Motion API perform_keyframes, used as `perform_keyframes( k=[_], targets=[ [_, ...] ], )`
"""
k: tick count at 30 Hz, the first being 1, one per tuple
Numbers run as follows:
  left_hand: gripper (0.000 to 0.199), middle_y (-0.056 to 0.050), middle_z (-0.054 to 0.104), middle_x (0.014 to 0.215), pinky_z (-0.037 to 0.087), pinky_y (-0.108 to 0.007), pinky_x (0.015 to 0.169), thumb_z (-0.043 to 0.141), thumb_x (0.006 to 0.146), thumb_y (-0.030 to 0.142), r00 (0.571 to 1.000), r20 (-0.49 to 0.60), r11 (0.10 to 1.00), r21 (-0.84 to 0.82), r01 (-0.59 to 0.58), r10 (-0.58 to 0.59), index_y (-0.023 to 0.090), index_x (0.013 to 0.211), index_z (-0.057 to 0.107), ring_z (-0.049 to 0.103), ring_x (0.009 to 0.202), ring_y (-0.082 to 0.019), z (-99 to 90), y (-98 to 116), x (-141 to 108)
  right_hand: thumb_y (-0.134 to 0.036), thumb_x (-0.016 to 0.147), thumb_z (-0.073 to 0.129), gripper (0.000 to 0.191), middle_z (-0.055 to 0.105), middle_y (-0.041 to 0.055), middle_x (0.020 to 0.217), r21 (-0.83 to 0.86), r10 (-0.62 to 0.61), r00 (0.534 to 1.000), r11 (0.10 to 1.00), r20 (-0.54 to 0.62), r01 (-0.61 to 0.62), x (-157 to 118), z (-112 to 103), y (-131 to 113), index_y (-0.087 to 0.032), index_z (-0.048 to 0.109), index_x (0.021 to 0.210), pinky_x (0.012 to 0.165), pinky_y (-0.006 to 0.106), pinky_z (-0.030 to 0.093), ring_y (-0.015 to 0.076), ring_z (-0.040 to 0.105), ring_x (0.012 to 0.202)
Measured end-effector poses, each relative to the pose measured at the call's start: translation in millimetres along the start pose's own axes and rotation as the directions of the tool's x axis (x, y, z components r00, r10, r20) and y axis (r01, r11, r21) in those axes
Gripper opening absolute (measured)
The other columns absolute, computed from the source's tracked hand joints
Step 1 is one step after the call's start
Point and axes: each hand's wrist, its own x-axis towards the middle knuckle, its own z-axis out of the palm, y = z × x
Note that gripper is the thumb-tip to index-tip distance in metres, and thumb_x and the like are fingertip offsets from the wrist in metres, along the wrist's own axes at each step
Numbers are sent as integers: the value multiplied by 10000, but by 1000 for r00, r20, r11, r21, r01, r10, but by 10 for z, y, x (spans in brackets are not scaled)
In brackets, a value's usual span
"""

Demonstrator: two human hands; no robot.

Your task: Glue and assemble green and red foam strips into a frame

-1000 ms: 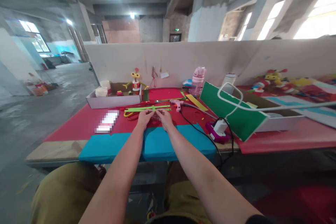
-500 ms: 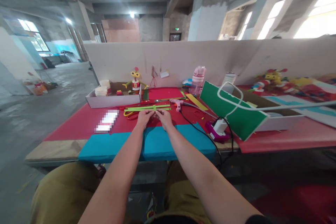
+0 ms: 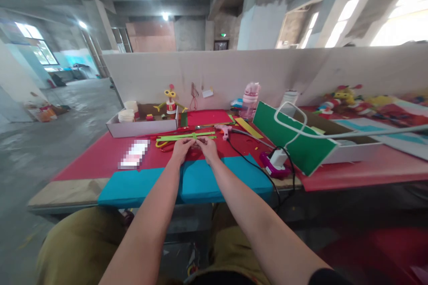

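My left hand (image 3: 181, 149) and my right hand (image 3: 208, 149) meet over the red table top, thumbs and fingers pinched together. Between the fingertips a small light-green strip (image 3: 194, 136) stands up, its lower part covered by the fingers. Just behind lie long light-green strips (image 3: 170, 138) running left to right. Yellow-handled scissors (image 3: 162, 144), partly covered by the strips, rest left of the fingers. To the right of my right hand is a pink glue gun (image 3: 224, 131) with a black cord.
Blue sheets (image 3: 227, 180) cover the front edge. Left are a phone-like pixelated object (image 3: 134, 154) and a white box (image 3: 143, 128) with paper cups and a bee figure (image 3: 170, 105). Right stand a green board (image 3: 294, 138), a purple power strip (image 3: 274, 167) and a pink bottle (image 3: 250, 100).
The view has shifted slightly, so everything sits a little further left and up. Both hands keep their pinch on the small green strip, with barely any finger movement.
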Motion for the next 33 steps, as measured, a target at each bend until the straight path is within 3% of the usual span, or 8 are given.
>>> perform_keyframes(
  k=[9, 15, 18, 22, 24, 27, 30, 33],
  targets=[
    [374, -21, 668, 668, 448, -242, 617, 801, 551, 369, 997, -31, 997, -7, 75, -75, 117, 802, 686, 590, 602, -125, 91, 50, -59, -376, 580, 741, 310, 672, -21, 672, 61, 52, 998, 997, -34, -50, -36, 2, -71, -174, 626, 785, 718, 358, 562, 167, 655, 616],
    [252, 24, 583, 564, 376, -210, 536, 753, 594, 338, 998, 35, 972, 231, 40, -49, 130, 655, 626, 496, 520, -89, 59, 199, 40, -429, 609, 729, 362, 689, 17, 759, -41, 92, 996, 995, -14, -93, -87, -7, -139, -177, 622, 846, 649, 344, 571, 181, 659, 634],
    [242, 27, 582, 573, 387, -218, 563, 737, 622, 344, 996, 79, 960, 280, 14, -37, 137, 684, 627, 499, 529, -92, 8, 291, 192, -454, 659, 688, 372, 682, 32, 825, -180, 77, 994, 979, -80, -91, -64, -135, -279, -182, 632, 907, 585, 306, 567, 164, 644, 649],
    [226, -2, 630, 614, 409, -222, 606, 722, 656, 336, 993, 110, 962, 272, 7, -39, 136, 712, 632, 540, 570, -104, -39, 273, 278, -466, 697, 637, 353, 670, 26, 764, -446, -36, 988, 894, -153, -36, 190, -536, -593, -177, 640, 901, 584, 283, 544, 161, 642, 641],
    [232, -6, 621, 576, 408, -220, 588, 710, 675, 348, 989, 134, 977, 213, 30, -60, 136, 682, 616, 530, 541, -100, -66, 216, 252, -452, 732, 587, 313, 681, 29, 756, -625, -125, 976, 780, -179, -14, 416, -752, -769, -179, 644, 874, 597, 279, 523, 169, 642, 645],
    [234, -10, 633, 579, 418, -221, 580, 721, 673, 340, 986, 128, 989, 121, 91, -106, 141, 723, 610, 552, 545, -107, -131, 138, 214, -350, 769, 547, 185, 695, 28, 748, -918, -171, 971, 386, -165, -88, 761, -970, -957, -196, 650, 758, 655, 248, 474, 177, 650, 730],
    [253, -34, 667, 641, 422, -218, 565, 731, 671, 344, 986, 86, 989, 19, 144, -145, 140, 745, 600, 574, 566, -111, -200, 106, 231, -333, 803, 527, 196, 708, 63, 812, -992, -80, 989, 30, -122, -120, 955, -1049, -974, -187, 650, 761, 687, 244, 440, 192, 654, 809],
    [289, -50, 687, 696, 432, -214, 560, 759, 637, 340, 979, 41, 976, -87, 201, -198, 138, 759, 594, 580, 568, -104, -224, 121, 256, -444, 810, 537, 316, 709, 119, 905, -969, 17, 980, -158, -196, -191, 963, -1061, -862, -167, 658, 904, 702, 275, 445, 240, 662, 886]
  ],
)
